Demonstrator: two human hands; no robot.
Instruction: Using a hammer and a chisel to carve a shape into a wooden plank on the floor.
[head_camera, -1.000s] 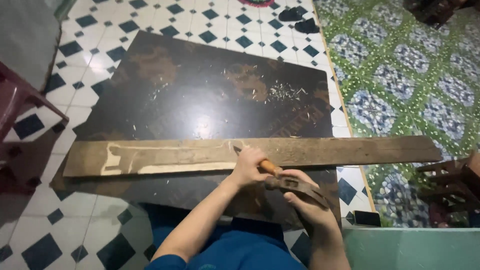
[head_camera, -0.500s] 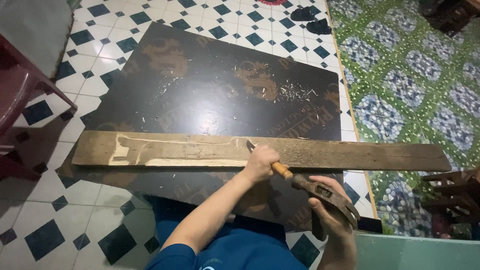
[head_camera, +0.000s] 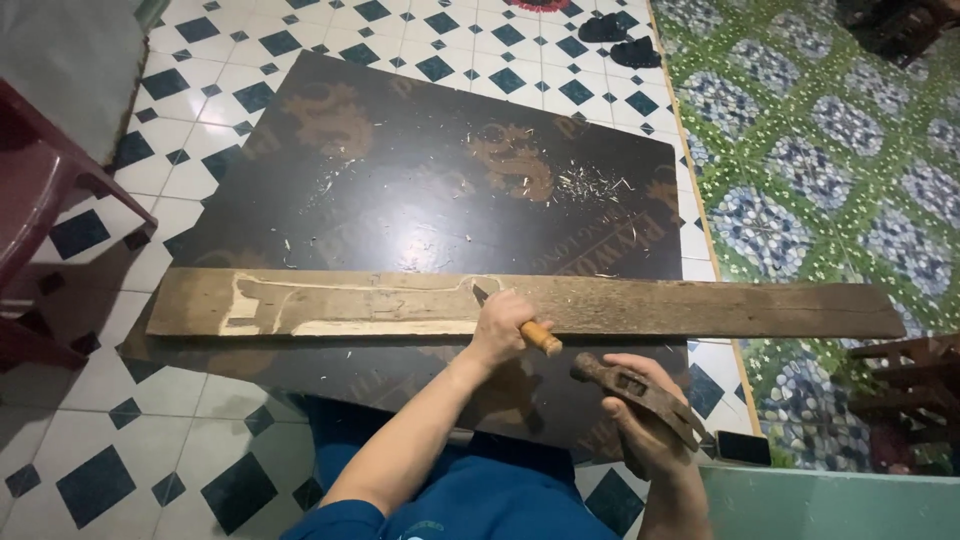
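- Left hand (head_camera: 505, 328): its fingers are wrapped tight round a chisel (head_camera: 520, 325) with an orange-brown wooden handle; the blade tip rests on the top face of the plank, at the right-hand end of the carved outline.
- Right hand (head_camera: 650, 420): its fingers are closed round the shaft of a hammer (head_camera: 630, 385) with a rusty metal head, held off the chisel handle, near its butt end but not touching it.
- Plank (head_camera: 700, 308): a long, weathered wooden board lying flat and crosswise on a dark panel (head_camera: 400, 200), which lies on the tiled floor (head_camera: 110, 440) and serves as the worktop.
- Carved outline (head_camera: 340, 305): pale, freshly cut wood shows on the left half of the plank, with a scored contour running from near the left end to the chisel tip.
- Progress, as judged: the shape looks marked out and partly cut away along its lower edge and left end; the wood inside the contour remains largely dark and uncut, and the right half of the plank is untouched.
- Wood chips (head_camera: 590, 185): a scatter of light shavings on the far part of the panel.
- Surroundings: a red chair (head_camera: 40, 200) at left, a green patterned mat (head_camera: 830, 150) at right.
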